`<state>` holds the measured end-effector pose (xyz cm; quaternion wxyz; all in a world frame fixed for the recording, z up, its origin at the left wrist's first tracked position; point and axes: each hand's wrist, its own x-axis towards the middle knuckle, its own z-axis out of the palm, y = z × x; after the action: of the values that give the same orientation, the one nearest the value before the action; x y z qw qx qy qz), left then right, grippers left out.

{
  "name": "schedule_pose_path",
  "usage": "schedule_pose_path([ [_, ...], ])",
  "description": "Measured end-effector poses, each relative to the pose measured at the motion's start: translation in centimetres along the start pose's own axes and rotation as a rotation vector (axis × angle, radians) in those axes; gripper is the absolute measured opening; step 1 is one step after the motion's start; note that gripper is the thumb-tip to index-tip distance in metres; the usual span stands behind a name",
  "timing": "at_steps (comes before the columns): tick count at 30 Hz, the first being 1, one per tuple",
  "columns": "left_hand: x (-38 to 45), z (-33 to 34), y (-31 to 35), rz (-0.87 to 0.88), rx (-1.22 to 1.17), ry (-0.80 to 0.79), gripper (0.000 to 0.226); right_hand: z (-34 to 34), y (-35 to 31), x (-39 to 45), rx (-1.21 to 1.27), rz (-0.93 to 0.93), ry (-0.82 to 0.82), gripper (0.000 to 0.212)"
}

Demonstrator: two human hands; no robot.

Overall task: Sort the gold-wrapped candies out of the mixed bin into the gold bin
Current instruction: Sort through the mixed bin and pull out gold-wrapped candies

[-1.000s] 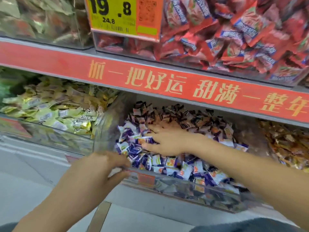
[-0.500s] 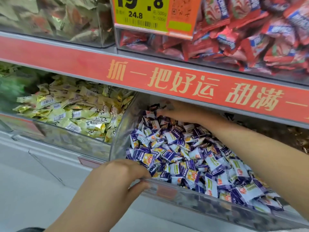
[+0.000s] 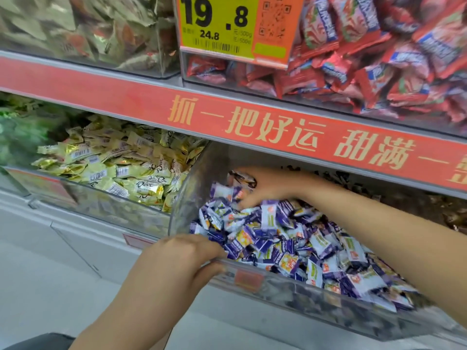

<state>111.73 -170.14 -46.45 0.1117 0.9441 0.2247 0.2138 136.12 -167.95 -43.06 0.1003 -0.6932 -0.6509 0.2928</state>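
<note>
The mixed bin is a clear plastic bin full of purple-and-white wrapped candies. My left hand grips its front rim at the left corner. My right hand reaches deep into the back of the bin, fingers bent down into the candies under the shelf edge; whether it holds one is hidden. No gold wrapper shows in the purple pile. To the left stands the gold bin, filled with gold-wrapped candies.
A red shelf strip with gold characters hangs low over the bins. Above it sit a bin of red-wrapped sweets, a yellow price tag and a bin of pale foil packets. Brownish candies lie at right.
My right hand has moved from the middle of the purple pile to the far back of the bin. My view has shifted closer and to the left. The left hand stays on the rim.
</note>
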Motion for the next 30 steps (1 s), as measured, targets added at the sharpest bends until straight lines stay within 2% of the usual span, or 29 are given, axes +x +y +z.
schedule_pose_path([
  [4,0.1,0.1,-0.1,-0.006,0.020,-0.008,0.023,0.4,1.0,-6.8,-0.262,-0.159,0.220,0.049],
  [7,0.2,0.0,0.0,-0.007,0.031,-0.016,0.022,0.7,2.2,-11.1,-0.442,-0.125,0.189,0.052],
  [9,0.3,0.1,-0.2,-0.009,0.022,-0.018,0.021,0.7,2.7,-12.9,-0.545,-0.105,0.083,0.058],
  [11,0.3,0.2,-0.3,-0.005,0.009,-0.014,0.021,0.3,2.6,-14.1,-0.491,-0.050,-0.052,0.065],
  [13,0.3,0.3,-0.3,-0.001,-0.001,-0.008,0.021,-0.6,2.3,-14.9,-0.305,-0.015,-0.104,0.073],
  [16,0.4,0.2,-0.3,-0.014,0.005,-0.013,0.021,-1.8,2.0,-15.6,-0.082,-0.002,-0.086,0.071],
  [18,0.4,0.2,-0.2,-0.024,0.007,-0.019,0.020,-1.9,1.8,-15.2,-0.054,-0.018,0.025,0.064],
  [20,0.4,0.1,0.0,-0.017,0.027,-0.022,0.013,-1.0,1.7,-14.0,-0.130,-0.003,0.107,0.066],
  [22,0.5,0.0,0.1,-0.014,0.025,-0.019,0.008,0.9,2.2,-12.3,-0.363,0.038,0.025,0.079],
  [24,0.3,0.1,0.0,-0.011,-0.001,-0.009,0.010,2.9,2.6,-11.0,-0.520,0.057,-0.067,0.081],
  [27,0.3,0.1,-0.1,-0.011,0.004,-0.025,0.016,3.9,1.7,-10.1,-0.487,0.025,-0.174,0.076],
  [30,0.4,-0.1,0.1,-0.014,0.011,-0.053,0.006,4.0,1.2,-9.7,-0.456,0.036,-0.237,0.073],
])
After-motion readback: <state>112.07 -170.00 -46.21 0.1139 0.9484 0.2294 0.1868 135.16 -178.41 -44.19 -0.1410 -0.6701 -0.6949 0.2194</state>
